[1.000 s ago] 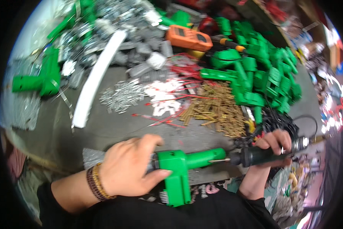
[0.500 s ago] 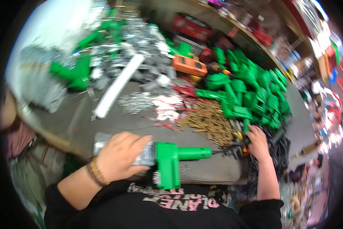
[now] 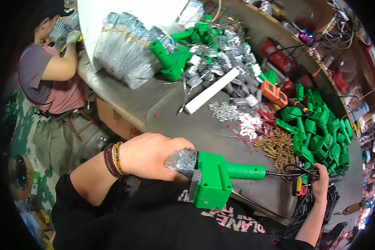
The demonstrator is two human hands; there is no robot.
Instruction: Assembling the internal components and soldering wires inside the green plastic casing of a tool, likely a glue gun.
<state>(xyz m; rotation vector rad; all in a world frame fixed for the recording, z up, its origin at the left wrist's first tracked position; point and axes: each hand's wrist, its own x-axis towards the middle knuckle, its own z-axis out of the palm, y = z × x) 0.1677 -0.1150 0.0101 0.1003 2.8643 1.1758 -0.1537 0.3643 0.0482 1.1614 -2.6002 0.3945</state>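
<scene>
My left hand is closed round the bubble-wrapped front end of a green hand power tool. The tool is held above the near table edge, in front of my black shirt. Its round green handle points right, and a black cord runs from the handle's end. At the right, my right hand is closed on the looped, bundled part of that cord. Beside that hand lie pliers or cutters with red and yellow handles.
Green plastic housings are heaped at the right. Brass-coloured pieces, small white parts and screws lie in piles. A white bar, bubble-wrapped packs and an orange meter sit farther back. A gloved co-worker sits at left.
The view has swung left, bringing the co-worker into sight. The tool remains in my left hand. The black cord loops now show clearly at my right hand.
</scene>
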